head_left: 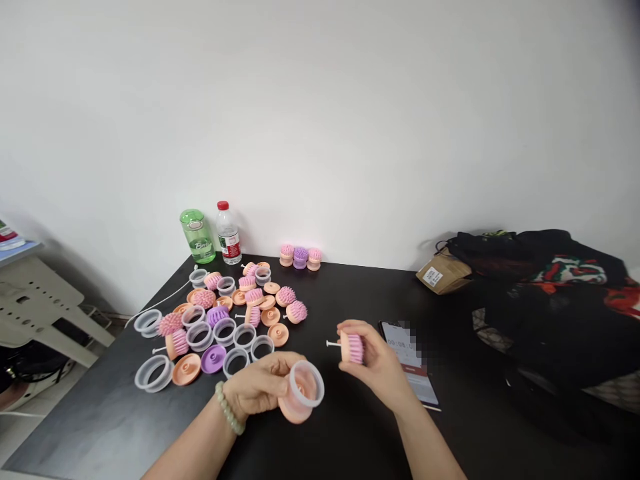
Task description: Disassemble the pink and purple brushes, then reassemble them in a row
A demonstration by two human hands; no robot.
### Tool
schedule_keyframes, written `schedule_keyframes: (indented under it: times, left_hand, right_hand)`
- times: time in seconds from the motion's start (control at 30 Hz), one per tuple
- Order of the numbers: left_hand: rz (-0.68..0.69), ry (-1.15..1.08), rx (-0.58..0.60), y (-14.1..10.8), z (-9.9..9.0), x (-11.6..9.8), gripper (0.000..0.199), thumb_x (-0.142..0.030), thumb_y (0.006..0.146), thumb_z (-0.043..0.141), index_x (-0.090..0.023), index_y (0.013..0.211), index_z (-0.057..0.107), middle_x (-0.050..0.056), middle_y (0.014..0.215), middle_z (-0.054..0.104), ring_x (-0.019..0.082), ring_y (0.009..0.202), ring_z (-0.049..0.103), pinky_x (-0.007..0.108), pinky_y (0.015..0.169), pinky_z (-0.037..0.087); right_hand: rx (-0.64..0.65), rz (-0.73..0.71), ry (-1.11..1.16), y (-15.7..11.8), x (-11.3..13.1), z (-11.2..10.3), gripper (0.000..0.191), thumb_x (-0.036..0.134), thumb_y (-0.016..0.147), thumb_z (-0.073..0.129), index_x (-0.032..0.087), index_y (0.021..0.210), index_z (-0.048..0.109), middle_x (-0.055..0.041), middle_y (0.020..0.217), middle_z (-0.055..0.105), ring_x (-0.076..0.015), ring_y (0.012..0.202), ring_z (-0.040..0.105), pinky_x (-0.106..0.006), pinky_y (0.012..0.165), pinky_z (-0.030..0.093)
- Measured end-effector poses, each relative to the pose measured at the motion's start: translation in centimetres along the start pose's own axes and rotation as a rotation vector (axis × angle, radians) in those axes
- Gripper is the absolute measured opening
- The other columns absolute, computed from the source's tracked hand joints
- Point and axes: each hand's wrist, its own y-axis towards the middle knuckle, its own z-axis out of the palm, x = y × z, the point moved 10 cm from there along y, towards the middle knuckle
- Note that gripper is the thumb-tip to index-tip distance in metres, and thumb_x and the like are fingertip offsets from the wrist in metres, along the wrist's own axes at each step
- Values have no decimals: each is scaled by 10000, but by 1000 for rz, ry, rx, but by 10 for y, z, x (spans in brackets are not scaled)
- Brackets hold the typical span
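Note:
A clear plastic ring seated on a peach cap point(299, 393) is held by my left hand point(263, 387), its open side tilted toward the camera. My right hand point(373, 363) pinches a pink-bristled brush head point(353, 348) between thumb and fingers, with its white stem pointing left toward the cup. The two held parts are apart. To the left lie several loose brush heads, such as a purple one point(217, 316), several clear rings point(199, 336), several peach caps point(187, 369) and a purple cap point(213, 359).
Three finished-looking brushes point(300, 258) stand near the wall. A green bottle point(198, 237) and a red-capped bottle point(229, 235) are at the back left. A phone point(413, 367) lies right of my right hand. Beyond are a brown paper packet point(444, 272) and dark cloth point(540, 320).

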Motion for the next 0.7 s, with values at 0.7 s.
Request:
schedule_keyframes:
  times: [0.7]
  left_hand:
    - [477,694,-434,-5,-17,-46,485,-362,696,854,-224,1066,573,45,1052,551,209,927,563,330,805,475]
  right_hand:
    - [10,-288,-393,-17,29,50,433,455,982,521,239,1358,522,-119,1219,689,-275,1088,682,-426,954,562]
